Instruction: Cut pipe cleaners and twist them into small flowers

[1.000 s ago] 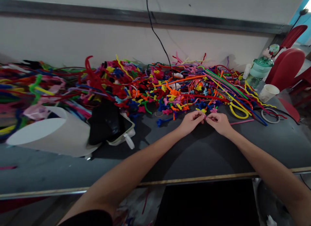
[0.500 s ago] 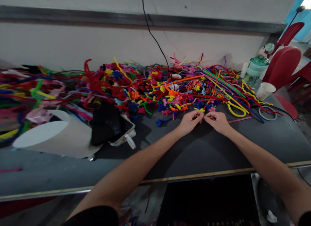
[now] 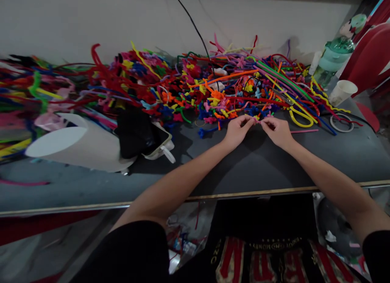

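Between my two hands runs a short pink pipe cleaner (image 3: 258, 121), held just above the dark table. My left hand (image 3: 239, 130) pinches its left end between thumb and fingertips. On its other end my right hand (image 3: 278, 130) is closed in a pinch. Most of the piece is hidden by the fingers. Right behind the hands lies a heap of coloured pipe cleaners (image 3: 179, 96), several of them twisted into small flower shapes. A straight pink pipe cleaner (image 3: 305, 131) rests on the table beside my right hand, near yellow-handled scissors (image 3: 300, 117).
Left on the table (image 3: 219, 173) are a white curved container (image 3: 91, 149) and a phone-like black object (image 3: 134, 132). At the right stand a paper cup (image 3: 343, 92) and a green bottle (image 3: 333, 59), by a grey ring (image 3: 341, 123). A black cable (image 3: 195, 27) hangs along the wall.
My view has tipped downward, so the table sits higher in the picture. My hands have drawn slightly apart, and more of the pink pipe cleaner shows between them.
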`<state>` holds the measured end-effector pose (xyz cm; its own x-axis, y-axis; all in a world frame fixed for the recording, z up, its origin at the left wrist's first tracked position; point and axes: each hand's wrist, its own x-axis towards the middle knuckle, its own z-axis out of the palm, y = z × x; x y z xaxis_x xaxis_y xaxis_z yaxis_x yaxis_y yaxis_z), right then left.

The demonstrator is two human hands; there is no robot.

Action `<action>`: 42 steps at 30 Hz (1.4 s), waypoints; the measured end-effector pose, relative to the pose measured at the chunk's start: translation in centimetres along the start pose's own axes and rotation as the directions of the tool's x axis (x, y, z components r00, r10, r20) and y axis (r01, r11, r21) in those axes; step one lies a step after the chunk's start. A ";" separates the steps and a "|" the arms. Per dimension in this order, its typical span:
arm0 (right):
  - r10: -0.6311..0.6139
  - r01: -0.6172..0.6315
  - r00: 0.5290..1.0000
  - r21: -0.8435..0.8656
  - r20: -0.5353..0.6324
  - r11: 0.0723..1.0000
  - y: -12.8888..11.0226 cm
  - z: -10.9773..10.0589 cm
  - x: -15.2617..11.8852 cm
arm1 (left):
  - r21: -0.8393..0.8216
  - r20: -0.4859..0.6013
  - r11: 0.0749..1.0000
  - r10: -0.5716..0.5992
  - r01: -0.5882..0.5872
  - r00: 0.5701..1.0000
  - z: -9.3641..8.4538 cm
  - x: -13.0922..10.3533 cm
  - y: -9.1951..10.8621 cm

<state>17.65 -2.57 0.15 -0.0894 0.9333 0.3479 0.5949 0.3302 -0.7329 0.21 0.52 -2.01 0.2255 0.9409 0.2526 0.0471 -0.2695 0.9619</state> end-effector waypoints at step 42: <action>0.250 -0.204 0.965 0.374 -0.078 0.904 0.5 0.6 0.3 | 0.019 0.167 0.999 0.026 -0.029 0.986 -0.1 -0.4 0.9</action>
<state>17.46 -1.99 -0.48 0.1249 0.9723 0.1977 0.2572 0.1608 -0.9529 0.06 -0.13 -1.21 0.3861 0.8862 0.2560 0.0588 -0.3006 0.9519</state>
